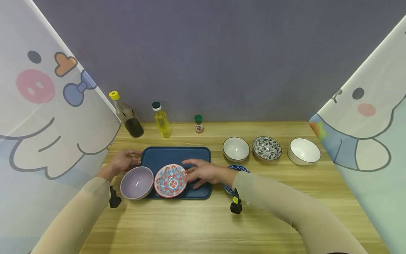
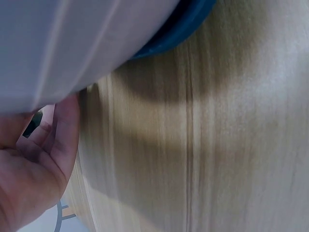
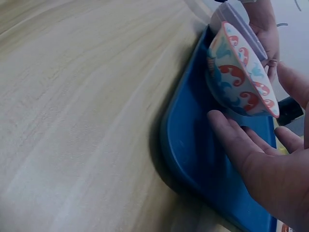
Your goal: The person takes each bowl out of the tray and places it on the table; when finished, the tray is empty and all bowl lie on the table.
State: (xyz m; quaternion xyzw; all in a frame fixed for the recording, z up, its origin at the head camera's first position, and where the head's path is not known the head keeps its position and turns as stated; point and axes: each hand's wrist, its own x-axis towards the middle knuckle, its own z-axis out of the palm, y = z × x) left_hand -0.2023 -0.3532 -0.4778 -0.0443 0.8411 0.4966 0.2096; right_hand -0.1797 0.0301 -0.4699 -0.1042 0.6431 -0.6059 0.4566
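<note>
A plain purple bowl [image 1: 137, 182] sits over the left end of a dark blue tray [image 1: 198, 153]. Just behind it is my left hand [image 1: 123, 161], its fingers near the tray's back left corner; the left wrist view shows the fingers gently bent, partly hidden by the bowl. Right of the purple bowl, a bowl with a red and blue pattern [image 1: 170, 180] stands on the tray. My right hand [image 1: 203, 171] is over the tray beside this bowl, fingers spread. In the right wrist view, the fingers [image 3: 231, 137] extend near the patterned bowl's side, without curling round it.
Blue-patterned crockery [image 1: 239, 168] is partly under my right forearm. Behind stand a white bowl [image 1: 236, 149], a leaf-patterned bowl [image 1: 267, 148] and another white bowl [image 1: 303, 151]. A dark sauce bottle [image 1: 133, 126], an oil bottle [image 1: 162, 123] and a green-capped jar [image 1: 198, 125] line the back.
</note>
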